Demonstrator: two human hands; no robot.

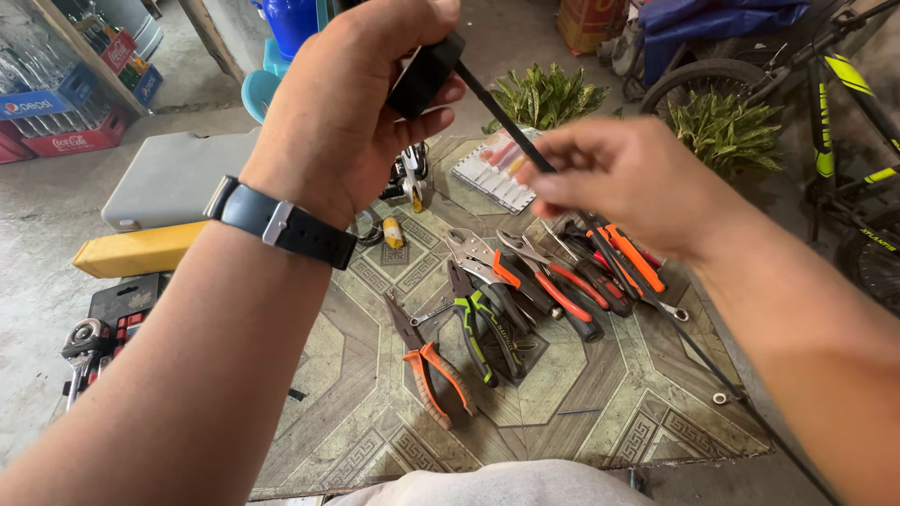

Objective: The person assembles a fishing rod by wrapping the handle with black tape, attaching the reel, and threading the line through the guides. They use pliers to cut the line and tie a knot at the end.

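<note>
- The left hand (342, 112) is clenched around the black block-shaped handle (427, 73) of a long thin tool, held up in front of the person above the counter (600, 394).
- The right hand (623, 173) pinches the tool's slim black shaft (502, 117) between thumb and fingers (553, 178), a little way down from the handle.
- The shaft looks like stiff metal: narrow, smooth and likely slippery, so a pinch alone would hold it poorly. The chunky handle is the better place to grip, as it fills the palm and looks matte.
- The tool seems light; most of its weight probably sits at the handle end.
- Below lie orange-handled pliers (427, 370), green-and-black pliers (483, 328) and red-handled locking pliers (539, 276), close together, some overlapping.
- A clear case of small bits (492, 169) sits at the far edge of the counter, and a socket set with a ratchet (89, 347) lies on the floor to the left.
- A black wristwatch (281, 225) is on the left wrist.
</note>
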